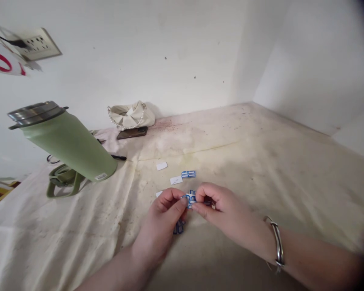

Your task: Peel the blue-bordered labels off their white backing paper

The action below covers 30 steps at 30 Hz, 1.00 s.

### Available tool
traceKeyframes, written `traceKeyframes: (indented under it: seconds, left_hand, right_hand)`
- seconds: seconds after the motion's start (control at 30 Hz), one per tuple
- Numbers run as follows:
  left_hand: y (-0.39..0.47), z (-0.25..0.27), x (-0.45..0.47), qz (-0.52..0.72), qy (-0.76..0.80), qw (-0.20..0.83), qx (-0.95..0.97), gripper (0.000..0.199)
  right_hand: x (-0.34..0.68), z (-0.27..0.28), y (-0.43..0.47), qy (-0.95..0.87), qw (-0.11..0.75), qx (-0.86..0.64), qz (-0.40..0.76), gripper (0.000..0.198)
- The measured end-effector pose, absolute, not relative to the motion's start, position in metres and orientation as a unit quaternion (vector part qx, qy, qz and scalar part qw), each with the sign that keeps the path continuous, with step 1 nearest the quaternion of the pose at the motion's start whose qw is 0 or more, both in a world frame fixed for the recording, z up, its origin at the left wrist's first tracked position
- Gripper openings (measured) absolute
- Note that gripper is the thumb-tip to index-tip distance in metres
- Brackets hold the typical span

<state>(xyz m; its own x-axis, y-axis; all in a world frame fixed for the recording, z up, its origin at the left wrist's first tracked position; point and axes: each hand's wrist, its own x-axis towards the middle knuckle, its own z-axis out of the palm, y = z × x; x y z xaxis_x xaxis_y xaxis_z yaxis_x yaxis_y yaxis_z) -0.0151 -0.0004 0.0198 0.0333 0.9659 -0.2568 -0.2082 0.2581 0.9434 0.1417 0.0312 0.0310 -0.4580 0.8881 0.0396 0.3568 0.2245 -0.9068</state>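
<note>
Between my two hands is a small white label sheet [190, 199] printed with blue-outlined boxes. My left hand [166, 214] pinches its left edge between thumb and forefinger. The thumb and forefinger of my right hand [216, 204] are closed on its right side, and that wrist wears a silver bangle [279, 244]. Another blue-outlined label piece [178, 227] shows below the left fingers, partly covered; I cannot tell whether it is held or lies on the cloth. Just beyond the hands lies a further blue-outlined label piece [188, 174], touching or very near a plain white slip [176, 180].
A second white slip [161, 165] lies farther back. At left stand a green tumbler [69, 141] and its green lid [63, 182], near a black pen [119, 157]. A phone [132, 133] and a cream handbag [132, 115] rest by the wall. The cloth [276, 161] is wrinkled.
</note>
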Motion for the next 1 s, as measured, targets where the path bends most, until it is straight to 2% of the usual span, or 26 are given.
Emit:
traceKeyframes:
  seconds: [0.37,0.6,0.8,1.0]
  left_hand:
    - [-0.0019,0.018,-0.0163,0.462,0.51,0.601,0.407,0.015]
    - [-0.0034,0.0204,-0.0167,0.457,0.511,0.604,0.407,0.027]
    - [-0.0017,0.0194,-0.0134,0.468,0.504,0.592,0.421,0.015]
    - [-0.0012,0.0194,-0.0139,0.457,0.522,0.565,0.446,0.016]
  right_hand:
    - [0.141,0.0288,0.0326,-0.73,0.315,-0.425,0.433,0.013]
    - [0.141,0.0279,0.0319,-0.723,0.315,-0.434,0.435,0.015]
    - [0.1417,0.0269,0.0328,-0.725,0.317,-0.446,0.419,0.014]
    - [0.1411,0.0264,0.0315,-0.722,0.308,-0.448,0.428,0.014]
